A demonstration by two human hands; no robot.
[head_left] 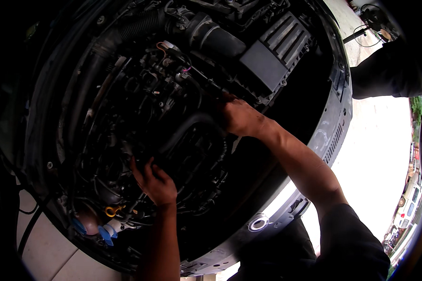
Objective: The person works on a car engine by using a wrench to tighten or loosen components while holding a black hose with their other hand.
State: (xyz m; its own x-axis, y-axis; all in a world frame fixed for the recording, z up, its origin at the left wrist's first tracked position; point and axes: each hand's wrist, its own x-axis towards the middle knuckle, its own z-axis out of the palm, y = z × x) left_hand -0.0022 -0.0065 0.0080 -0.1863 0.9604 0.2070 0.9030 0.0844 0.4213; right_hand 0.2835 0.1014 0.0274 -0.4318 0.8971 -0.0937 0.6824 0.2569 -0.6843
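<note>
Both of my hands reach into a dark engine bay. My left hand (155,185) is over the lower left part of the engine, its fingers apart and pointing up among dark parts. It grips nothing that I can see. Farther right, my right hand (243,117) is curled, with its fingertips lost in shadow beside the engine; what they hold cannot be made out. A curved black hose-like part (187,125), blurred, arches between the hands. Above it is the engine top (162,86), with wires and connectors, one of them pink.
A black ribbed airbox (272,61) and a corrugated intake hose (140,28) lie at the far side. Near my left forearm are a yellow dipstick handle (111,210) and a blue reservoir cap (108,234). The grey front panel (321,140) curves along the right. Another person's dark-clothed limb (384,72) shows beyond.
</note>
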